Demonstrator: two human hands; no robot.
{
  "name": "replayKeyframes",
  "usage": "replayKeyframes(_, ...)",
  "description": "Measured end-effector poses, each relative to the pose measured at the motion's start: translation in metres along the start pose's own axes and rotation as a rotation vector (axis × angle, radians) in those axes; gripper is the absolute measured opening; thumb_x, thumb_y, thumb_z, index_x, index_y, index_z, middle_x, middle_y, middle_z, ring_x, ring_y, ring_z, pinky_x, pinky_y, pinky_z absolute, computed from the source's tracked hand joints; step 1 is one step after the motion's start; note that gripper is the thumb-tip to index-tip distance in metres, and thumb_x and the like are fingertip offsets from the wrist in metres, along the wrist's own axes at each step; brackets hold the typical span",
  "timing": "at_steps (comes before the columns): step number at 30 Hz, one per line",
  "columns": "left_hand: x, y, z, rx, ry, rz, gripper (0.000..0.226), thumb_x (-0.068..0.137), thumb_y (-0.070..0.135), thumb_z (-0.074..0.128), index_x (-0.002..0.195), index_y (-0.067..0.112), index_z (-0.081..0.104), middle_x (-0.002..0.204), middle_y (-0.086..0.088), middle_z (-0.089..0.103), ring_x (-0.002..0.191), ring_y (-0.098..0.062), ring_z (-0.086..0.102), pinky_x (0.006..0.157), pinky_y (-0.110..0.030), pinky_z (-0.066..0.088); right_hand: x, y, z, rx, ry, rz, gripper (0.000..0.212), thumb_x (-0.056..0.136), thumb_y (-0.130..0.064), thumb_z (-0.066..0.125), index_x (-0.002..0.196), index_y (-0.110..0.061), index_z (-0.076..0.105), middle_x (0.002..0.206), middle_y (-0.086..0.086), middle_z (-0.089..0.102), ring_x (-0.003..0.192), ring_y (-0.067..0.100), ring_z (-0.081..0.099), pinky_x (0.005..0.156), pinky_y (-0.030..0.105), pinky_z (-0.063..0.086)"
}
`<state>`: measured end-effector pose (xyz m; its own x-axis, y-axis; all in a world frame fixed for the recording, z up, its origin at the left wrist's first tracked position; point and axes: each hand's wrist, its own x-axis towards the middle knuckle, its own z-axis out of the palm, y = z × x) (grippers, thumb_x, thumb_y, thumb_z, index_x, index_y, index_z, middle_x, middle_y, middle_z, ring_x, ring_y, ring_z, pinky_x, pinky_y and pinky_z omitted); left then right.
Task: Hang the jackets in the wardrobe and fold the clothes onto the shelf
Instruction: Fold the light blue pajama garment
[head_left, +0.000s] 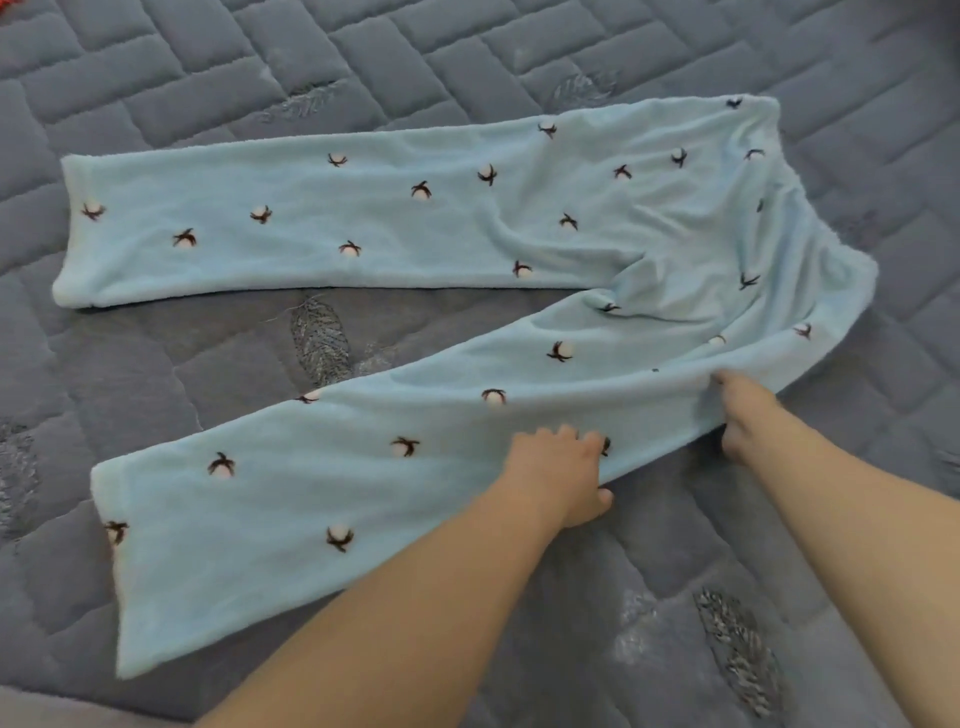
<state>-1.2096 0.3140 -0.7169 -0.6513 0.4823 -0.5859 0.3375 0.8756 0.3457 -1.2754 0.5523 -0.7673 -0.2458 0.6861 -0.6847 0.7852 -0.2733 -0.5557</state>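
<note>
Light blue fleece trousers (395, 213) with small dark-and-white flower marks lie spread on a grey quilted bedspread (156, 67). The waist is at the right and both legs run left, split apart in a V. My left hand (558, 475) grips the near edge of the nearer leg, fingers on top and thumb under the cloth. My right hand (743, 415) pinches the same edge further right, close to the waist, and the fabric there is slightly lifted.
The bedspread fills the whole view, with embroidered leaf patches (319, 340) between the legs and at the lower right (737, 644). A sliver of something red shows at the top right corner (950, 23).
</note>
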Motion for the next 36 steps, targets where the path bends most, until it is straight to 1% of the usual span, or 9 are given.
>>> replayKeyframes(3, 0.039, 0.035, 0.014, 0.191, -0.013, -0.048, 0.047, 0.095, 0.042, 0.052, 0.13, 0.011, 0.044, 0.126, -0.013, 0.052, 0.112, -0.036, 0.054, 0.089, -0.048, 0.048, 0.043, -0.024, -0.011, 0.148, -0.039, -0.032, 0.072, 0.075, -0.043, 0.075, 0.137, -0.018, 0.047, 0.127, -0.003, 0.057, 0.094, 0.022, 0.059, 0.065, 0.03, 0.047)
replayKeyframes(6, 0.054, 0.053, 0.012, 0.301, -0.111, -0.042, 0.029, 0.096, 0.017, 0.049, 0.122, 0.008, 0.057, 0.123, -0.014, 0.062, 0.111, -0.035, 0.062, 0.087, -0.041, 0.051, 0.058, -0.041, -0.026, 0.222, -0.166, -0.042, 0.058, 0.081, -0.021, 0.077, 0.133, -0.011, 0.051, 0.125, 0.007, 0.062, 0.098, 0.025, 0.064, 0.079, 0.04, 0.055)
replayKeyframes(13, 0.058, 0.097, -0.054, 0.242, -0.687, -0.157, 0.041, 0.095, 0.036, 0.049, 0.118, 0.005, 0.062, 0.111, -0.012, 0.065, 0.101, -0.033, 0.061, 0.081, -0.034, 0.044, 0.076, -0.001, -0.136, -0.019, -0.352, 0.19, 0.047, 0.089, -0.022, 0.069, 0.131, -0.004, 0.056, 0.094, 0.007, 0.064, 0.07, 0.017, 0.056, 0.06, 0.032, 0.051)
replayKeyframes(18, 0.135, 0.068, -0.116, -0.225, 0.133, -0.519, 0.048, 0.088, 0.057, 0.047, 0.109, 0.014, 0.056, 0.116, -0.011, 0.06, 0.108, -0.032, 0.054, 0.09, -0.04, 0.047, 0.113, -0.094, -0.138, 0.091, -0.438, -0.019, 0.039, 0.092, -0.047, 0.06, 0.123, -0.023, 0.057, 0.112, 0.001, 0.064, 0.102, 0.021, 0.06, 0.093, 0.039, 0.047)
replayKeyframes(22, 0.19, 0.042, -0.119, -0.393, 0.167, -0.806, 0.099, 0.07, 0.087, 0.029, 0.131, 0.012, 0.054, 0.132, -0.017, 0.054, 0.123, -0.038, 0.047, 0.095, -0.043, 0.041, 0.149, -0.128, -0.093, 0.129, -0.43, -0.027, 0.048, 0.084, -0.04, 0.074, 0.122, -0.014, 0.061, 0.108, 0.007, 0.07, 0.091, 0.022, 0.069, 0.067, 0.034, 0.054)
replayKeyframes(27, 0.22, 0.055, -0.113, -0.721, 0.495, -0.593, 0.032, 0.1, 0.031, 0.039, 0.084, 0.012, 0.059, 0.107, -0.019, 0.065, 0.103, -0.036, 0.059, 0.089, -0.039, 0.046, 0.171, -0.129, -0.078, 0.309, -0.162, -0.033, 0.06, 0.092, -0.024, 0.065, 0.144, -0.011, 0.038, 0.137, 0.015, 0.052, 0.11, 0.03, 0.061, 0.089, 0.051, 0.053)
replayKeyframes(31, 0.205, 0.039, -0.097, -0.82, 0.648, -0.872, 0.022, 0.1, 0.012, 0.037, 0.118, 0.005, 0.047, 0.113, -0.021, 0.059, 0.092, -0.036, 0.054, 0.078, -0.041, 0.04, 0.201, -0.126, -0.13, 0.244, 0.128, -0.056, 0.052, 0.097, -0.022, 0.055, 0.145, -0.013, 0.034, 0.141, 0.013, 0.043, 0.107, 0.023, 0.051, 0.084, 0.034, 0.045)
replayKeyframes(34, 0.201, 0.038, -0.088, -0.499, 0.656, -0.852, 0.022, 0.094, 0.012, 0.042, 0.116, 0.01, 0.042, 0.11, -0.017, 0.056, 0.098, -0.039, 0.053, 0.084, -0.047, 0.041, 0.197, -0.117, -0.134, 0.107, 0.146, -0.06, 0.054, 0.09, -0.015, 0.061, 0.139, -0.015, 0.041, 0.129, 0.004, 0.051, 0.105, 0.023, 0.054, 0.091, 0.035, 0.048)
replayKeyframes(36, 0.212, 0.049, -0.09, -0.215, 0.81, -0.591, 0.03, 0.094, 0.022, 0.049, 0.121, 0.009, 0.049, 0.123, -0.018, 0.051, 0.113, -0.04, 0.048, 0.094, -0.049, 0.036, 0.191, -0.116, -0.123, -0.016, 0.157, -0.084, 0.068, 0.082, -0.021, 0.067, 0.142, -0.013, 0.035, 0.136, 0.009, 0.046, 0.115, 0.029, 0.053, 0.099, 0.04, 0.047)
